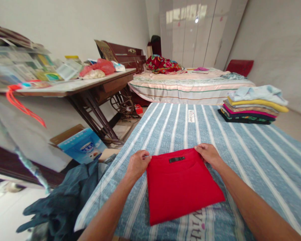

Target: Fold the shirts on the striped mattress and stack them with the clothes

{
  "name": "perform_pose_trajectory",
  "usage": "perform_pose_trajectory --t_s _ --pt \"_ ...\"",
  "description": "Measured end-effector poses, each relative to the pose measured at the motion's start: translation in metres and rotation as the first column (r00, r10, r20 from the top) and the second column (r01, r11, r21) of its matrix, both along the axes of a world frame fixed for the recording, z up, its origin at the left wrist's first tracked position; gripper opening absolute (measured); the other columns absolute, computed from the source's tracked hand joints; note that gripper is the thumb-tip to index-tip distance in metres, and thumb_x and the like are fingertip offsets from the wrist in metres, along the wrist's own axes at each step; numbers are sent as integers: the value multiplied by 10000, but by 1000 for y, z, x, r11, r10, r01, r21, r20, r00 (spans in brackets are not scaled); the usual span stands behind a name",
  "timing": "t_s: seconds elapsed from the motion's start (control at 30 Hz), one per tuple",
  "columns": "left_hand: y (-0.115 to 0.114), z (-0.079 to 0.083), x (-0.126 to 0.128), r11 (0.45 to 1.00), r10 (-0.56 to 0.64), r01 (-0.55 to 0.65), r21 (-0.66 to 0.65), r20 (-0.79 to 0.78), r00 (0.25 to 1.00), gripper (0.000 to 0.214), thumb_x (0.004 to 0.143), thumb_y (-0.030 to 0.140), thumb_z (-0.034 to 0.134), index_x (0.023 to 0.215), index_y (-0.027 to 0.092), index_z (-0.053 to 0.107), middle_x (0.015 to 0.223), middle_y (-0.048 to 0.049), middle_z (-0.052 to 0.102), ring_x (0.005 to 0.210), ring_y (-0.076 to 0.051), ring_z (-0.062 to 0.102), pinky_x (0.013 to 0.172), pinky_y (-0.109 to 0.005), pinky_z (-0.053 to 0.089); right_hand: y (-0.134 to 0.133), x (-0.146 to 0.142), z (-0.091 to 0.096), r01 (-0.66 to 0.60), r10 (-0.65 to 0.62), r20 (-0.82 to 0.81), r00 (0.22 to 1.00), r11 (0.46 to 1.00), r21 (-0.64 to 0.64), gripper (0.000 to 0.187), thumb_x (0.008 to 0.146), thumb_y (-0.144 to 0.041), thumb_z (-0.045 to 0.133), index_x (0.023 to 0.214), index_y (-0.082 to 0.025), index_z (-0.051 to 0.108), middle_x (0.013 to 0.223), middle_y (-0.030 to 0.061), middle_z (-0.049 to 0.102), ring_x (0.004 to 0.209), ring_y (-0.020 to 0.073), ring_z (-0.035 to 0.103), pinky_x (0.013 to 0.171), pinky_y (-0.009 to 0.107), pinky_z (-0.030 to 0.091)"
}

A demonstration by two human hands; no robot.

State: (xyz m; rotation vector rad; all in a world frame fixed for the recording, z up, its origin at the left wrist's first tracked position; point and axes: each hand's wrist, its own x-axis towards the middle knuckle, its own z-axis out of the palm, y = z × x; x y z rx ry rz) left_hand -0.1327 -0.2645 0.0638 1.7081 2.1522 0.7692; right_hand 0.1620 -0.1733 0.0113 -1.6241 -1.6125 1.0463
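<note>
A red shirt [182, 187], folded into a rough rectangle, lies flat on the blue and white striped bed cover [163, 130]. Its neckline with a black label [177, 159] faces up along the far edge. My left hand [138, 163] pinches the far left corner of the shirt between thumb and fingers. At the far right corner, my right hand [208, 154] grips the fabric the same way. The shirt's near edge slants, lower on the left than on the right.
A stack of folded clothes [251, 107] sits on the bed's far right. Dark clothing [67, 197] hangs by the left edge. Leftward stand a sewing table [90, 83] with assorted items and a blue carton [83, 145]. Another bed [190, 88] lies beyond, before a wardrobe [190, 40].
</note>
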Motion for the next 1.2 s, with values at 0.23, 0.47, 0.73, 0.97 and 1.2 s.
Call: perform_pose_trajectory --t_s 0.23,0.47,0.73,0.97,1.2 --pt "-9 -19 2 984 -152 159 87 -80 985 207 786 272 494 836 228 689 1152 -61 622 1106 -216 541 971 -337 397 -5 3 -6 6 -17 86 996 991 131 269 749 -434 538 739 -191 654 585 -9 608 556 150 554 506 239 374" --pt "-10 -33 5 978 -152 171 118 -155 976 230 801 239 475 890 215 685 1045 -68 656 1017 -228 579 931 -343 426 -2 1 -11 2 -36 170 985 980 198 183 738 -362 571 727 -208 670 651 0 640 638 165 582 601 256 394" --pt "-13 -30 11 986 -90 89 143 0 996 216 799 257 500 955 204 641 1061 -67 652 1040 -216 568 968 -339 396 -8 -2 0 45 -77 173 982 982 184 164 741 -354 582 739 -214 668 704 6 648 706 171 590 649 255 405" --pt "-35 -6 11 949 240 -307 -75 803 546 312 670 249 690 954 148 610 999 -86 652 947 -218 620 786 -341 524 -27 11 10 60 -59 53 997 998 -26 307 796 -463 504 694 -189 599 537 -10 569 496 128 542 444 213 372" --pt "-66 16 14 926 348 -232 -299 912 215 240 673 83 663 890 143 577 977 -109 659 1011 -256 606 699 -376 557 -45 17 23 -31 4 -87 996 952 -304 228 782 -406 567 723 -186 562 449 -42 524 371 95 503 338 167 339"
